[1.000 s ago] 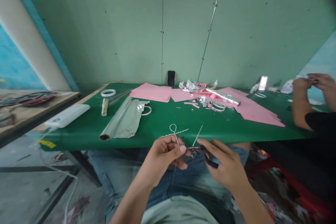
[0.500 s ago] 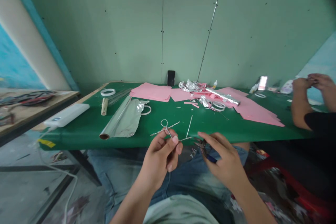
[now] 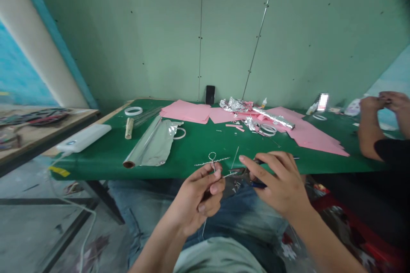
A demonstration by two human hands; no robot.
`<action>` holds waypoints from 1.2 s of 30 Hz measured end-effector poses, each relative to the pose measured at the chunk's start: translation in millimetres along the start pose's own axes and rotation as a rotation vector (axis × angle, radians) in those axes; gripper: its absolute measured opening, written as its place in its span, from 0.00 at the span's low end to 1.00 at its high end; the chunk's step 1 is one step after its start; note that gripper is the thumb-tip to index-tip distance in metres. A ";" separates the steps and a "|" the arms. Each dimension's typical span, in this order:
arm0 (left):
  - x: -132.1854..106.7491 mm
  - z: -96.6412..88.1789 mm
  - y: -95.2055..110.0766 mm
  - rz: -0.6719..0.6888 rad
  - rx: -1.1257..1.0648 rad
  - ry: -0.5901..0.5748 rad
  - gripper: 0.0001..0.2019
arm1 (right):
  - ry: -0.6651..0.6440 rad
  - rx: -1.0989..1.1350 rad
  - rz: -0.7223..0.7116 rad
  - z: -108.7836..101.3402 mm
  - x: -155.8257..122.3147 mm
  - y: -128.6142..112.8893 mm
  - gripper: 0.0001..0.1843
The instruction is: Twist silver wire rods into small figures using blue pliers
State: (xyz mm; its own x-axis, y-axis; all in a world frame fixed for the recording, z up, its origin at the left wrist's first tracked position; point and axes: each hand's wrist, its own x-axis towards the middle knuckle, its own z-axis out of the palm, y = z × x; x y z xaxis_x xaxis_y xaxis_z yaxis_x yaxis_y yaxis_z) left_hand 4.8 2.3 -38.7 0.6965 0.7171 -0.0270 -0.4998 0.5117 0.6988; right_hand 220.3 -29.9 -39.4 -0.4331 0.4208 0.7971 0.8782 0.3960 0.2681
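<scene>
Head view: the left hand (image 3: 197,198) holds a twisted silver wire figure (image 3: 212,162) up by its stem, the fingers (image 3: 208,183) clamped together on it. The figure's small loop and crossbar stand clear of the hand, seen against the front edge of the green table (image 3: 205,145). A thin straight wire (image 3: 235,158) rises just beside it. The right hand (image 3: 278,183) is close by, its fingers (image 3: 259,164) stretched out and slightly apart. Pliers (image 3: 258,184) with a blue handle sit partly hidden beneath that hand, and whether the hand grips them cannot be told. Denim-covered knees (image 3: 250,217) lie below both hands. On the table behind are pink paper (image 3: 185,111), a roll of foil (image 3: 147,145), crumpled foil (image 3: 233,104), white tape rings (image 3: 133,111), a power bank (image 3: 83,137) and a phone (image 3: 210,94). At the right, a co-worker's hands (image 3: 382,102) meet above the far end of the table
</scene>
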 end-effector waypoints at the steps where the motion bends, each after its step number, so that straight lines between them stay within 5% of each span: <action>1: 0.3 -0.5 -1.1 0.018 0.027 0.003 0.04 | -0.029 0.013 -0.012 -0.3 0.2 0.8 0.28; 10: 1.5 0.1 -3.0 0.088 0.144 0.038 0.05 | -0.113 0.072 0.032 -1.3 -1.3 -4.9 0.31; 21: -3.9 1.6 6.6 0.059 0.163 0.016 0.05 | -0.064 -0.182 -0.125 -24.6 16.7 1.4 0.27; 36: -0.4 3.8 -3.4 0.225 0.350 0.039 0.09 | -0.203 0.064 -0.014 -12.3 9.3 -1.7 0.28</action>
State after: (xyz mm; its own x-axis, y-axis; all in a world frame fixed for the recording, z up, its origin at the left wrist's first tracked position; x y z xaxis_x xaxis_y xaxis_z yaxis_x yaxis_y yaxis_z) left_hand 8.1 -1.6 -38.4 0.5665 0.8135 0.1316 -0.4273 0.1534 0.8910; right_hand 217.2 -36.7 -25.8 -0.4827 0.5679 0.6667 0.8601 0.4510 0.2385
